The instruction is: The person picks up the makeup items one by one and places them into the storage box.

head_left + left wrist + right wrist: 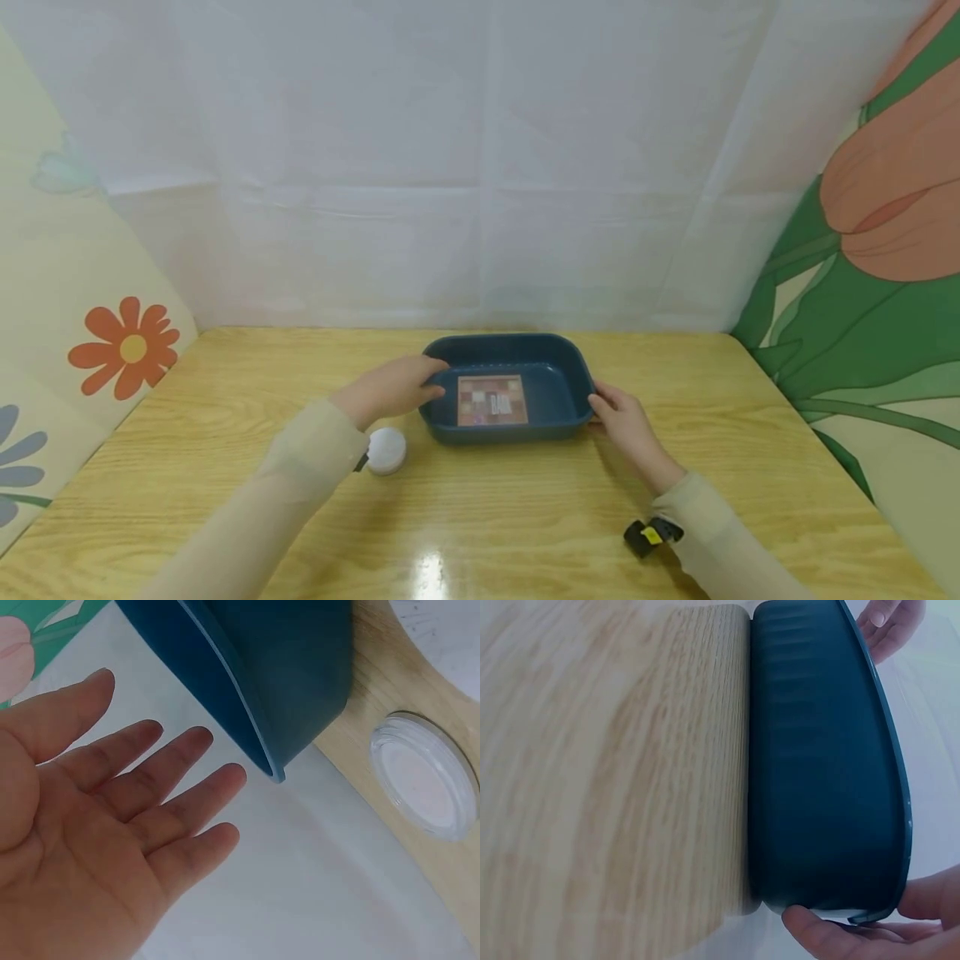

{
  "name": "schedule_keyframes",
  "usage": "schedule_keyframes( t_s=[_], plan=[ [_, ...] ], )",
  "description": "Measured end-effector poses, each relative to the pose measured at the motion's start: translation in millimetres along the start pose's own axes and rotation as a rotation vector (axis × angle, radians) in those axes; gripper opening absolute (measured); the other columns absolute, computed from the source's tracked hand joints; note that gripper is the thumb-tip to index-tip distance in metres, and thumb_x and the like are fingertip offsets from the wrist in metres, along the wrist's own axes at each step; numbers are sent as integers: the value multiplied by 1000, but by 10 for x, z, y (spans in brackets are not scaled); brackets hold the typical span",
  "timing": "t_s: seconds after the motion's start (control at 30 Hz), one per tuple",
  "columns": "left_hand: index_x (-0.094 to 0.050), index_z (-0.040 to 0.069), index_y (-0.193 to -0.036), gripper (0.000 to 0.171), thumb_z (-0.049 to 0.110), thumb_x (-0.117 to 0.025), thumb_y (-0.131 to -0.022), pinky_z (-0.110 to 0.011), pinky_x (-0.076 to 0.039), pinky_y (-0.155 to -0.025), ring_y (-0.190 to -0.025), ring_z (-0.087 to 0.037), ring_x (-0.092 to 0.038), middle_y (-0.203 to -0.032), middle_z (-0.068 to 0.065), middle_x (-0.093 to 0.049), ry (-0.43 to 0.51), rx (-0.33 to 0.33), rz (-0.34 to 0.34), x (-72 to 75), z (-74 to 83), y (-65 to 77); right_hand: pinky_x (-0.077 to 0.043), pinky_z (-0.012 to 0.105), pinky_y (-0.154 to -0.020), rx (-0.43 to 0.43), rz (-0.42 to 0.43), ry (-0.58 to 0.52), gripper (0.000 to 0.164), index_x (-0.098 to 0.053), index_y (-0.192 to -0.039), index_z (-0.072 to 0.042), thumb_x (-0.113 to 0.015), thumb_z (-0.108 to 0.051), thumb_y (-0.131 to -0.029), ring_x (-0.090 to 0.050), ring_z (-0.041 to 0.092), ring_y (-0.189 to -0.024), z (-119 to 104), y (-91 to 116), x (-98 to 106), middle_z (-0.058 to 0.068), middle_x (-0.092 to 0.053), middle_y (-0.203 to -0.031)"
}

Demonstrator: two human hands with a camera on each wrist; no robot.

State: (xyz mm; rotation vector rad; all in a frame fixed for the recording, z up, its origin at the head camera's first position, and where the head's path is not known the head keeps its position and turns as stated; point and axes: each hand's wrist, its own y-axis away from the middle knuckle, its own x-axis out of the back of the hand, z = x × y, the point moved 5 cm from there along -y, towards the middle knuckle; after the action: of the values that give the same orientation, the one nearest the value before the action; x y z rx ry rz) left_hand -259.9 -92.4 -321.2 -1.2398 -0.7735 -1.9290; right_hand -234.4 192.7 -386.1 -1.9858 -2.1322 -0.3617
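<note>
A dark blue plastic basin [551, 432] sits on the table, and a flat square box [492, 400] with a brown-and-pink checked face lies inside it. My left hand [399, 387] is over the basin's left end. In the left wrist view its fingers [187, 799] are spread and hold nothing, apart from the rim. At the other end, my right hand [621, 414] grips the wall, with thumb and fingers [829, 934] at the corner. A small round white container [386, 451] stands beside my left wrist; the left wrist view shows a clear-rimmed round container [424, 776].
The wood-grain table [517, 517] runs back to a white cloth [480, 167]. Part of a larger white round thing [450, 641] shows at the left wrist view's upper right. Flower-printed panels [885, 350] flank the table.
</note>
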Motion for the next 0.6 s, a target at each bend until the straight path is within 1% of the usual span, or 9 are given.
schedule_keyframes(
  t_s=[0.13,0.23,0.33,0.43,0.6],
  plan=[
    [-49,-11,-133,42,11,-57,-98,-49,-38,-106,-125,-40,-49,-132,-26,-54,-10,1,36,-3,-31,40,-50,48,-93,-1,1,-3,46,-23,-146,14,-35,-4,-105,-47,44,-124,2,5,3,35,-32,-145],
    [-47,-11,-135,44,12,-56,-99,-50,-38,-106,-124,-40,-49,-134,-27,-52,16,22,47,-11,-74,75,-49,47,-94,-5,-1,-7,46,-23,-146,14,-35,-4,-105,-46,44,-125,-1,11,1,35,-32,-146],
    [-45,-10,-137,46,13,-56,-99,-51,-35,-108,-128,-41,-46,-137,-26,-50,53,48,58,-19,-131,114,-50,47,-94,-6,-2,-7,46,-23,-146,14,-35,-4,-105,-47,44,-124,1,9,0,35,-32,-145],
    [-46,-10,-136,46,13,-57,-99,-52,-35,-108,-129,-41,-45,-137,-26,-50,53,41,82,-16,-172,151,-51,45,-92,-1,-1,-10,46,-23,-145,15,-35,-3,-105,-50,43,-121,1,8,0,36,-33,-144],
    [-48,-12,-133,43,11,-57,-98,-52,-36,-107,-126,-42,-46,-134,-28,-52,50,31,115,-16,-210,178,-52,43,-90,-9,11,-13,45,-25,-145,16,-35,-2,-105,-52,42,-119,1,4,5,36,-35,-143]
  ],
)
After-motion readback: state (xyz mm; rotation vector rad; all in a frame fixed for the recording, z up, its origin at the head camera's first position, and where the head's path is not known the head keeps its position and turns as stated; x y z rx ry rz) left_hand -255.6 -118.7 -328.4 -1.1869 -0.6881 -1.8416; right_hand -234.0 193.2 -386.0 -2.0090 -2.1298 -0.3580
